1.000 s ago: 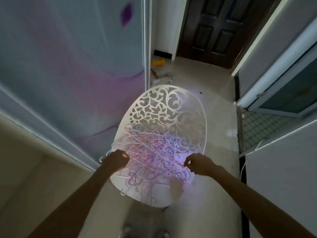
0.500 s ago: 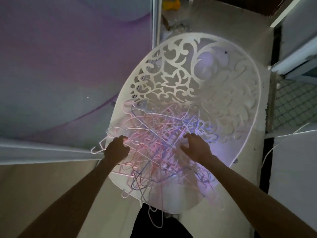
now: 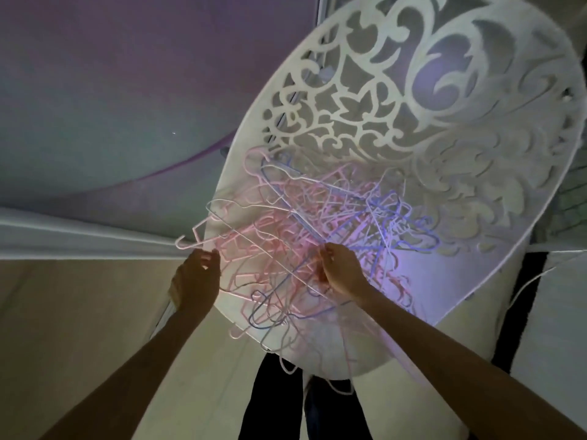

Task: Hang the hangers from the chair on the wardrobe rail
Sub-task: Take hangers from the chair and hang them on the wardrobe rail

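A tangled pile of thin pink, white and purple hangers (image 3: pixel 320 217) lies on the seat of a white chair (image 3: pixel 476 147) with a cut-out scroll pattern. Some hangers spill over the near edge. My left hand (image 3: pixel 196 277) is at the chair's left rim, its fingertips pinched on a pink hanger (image 3: pixel 228 249) whose hook sticks out to the left. My right hand (image 3: pixel 341 271) is in the middle of the pile, its fingers closed on a few hanger wires. No wardrobe rail is in view.
A glossy purple and teal panel (image 3: pixel 127 90) fills the left side, with a white frame strip (image 3: pixel 79 239) below it. My dark trouser legs (image 3: pixel 276 404) stand right against the chair's near edge. A pale floor lies around it.
The view has closed in on the chair. My left hand slid from the pile to the left rim and pinched a pink hanger. My right hand closed on wires in the middle.
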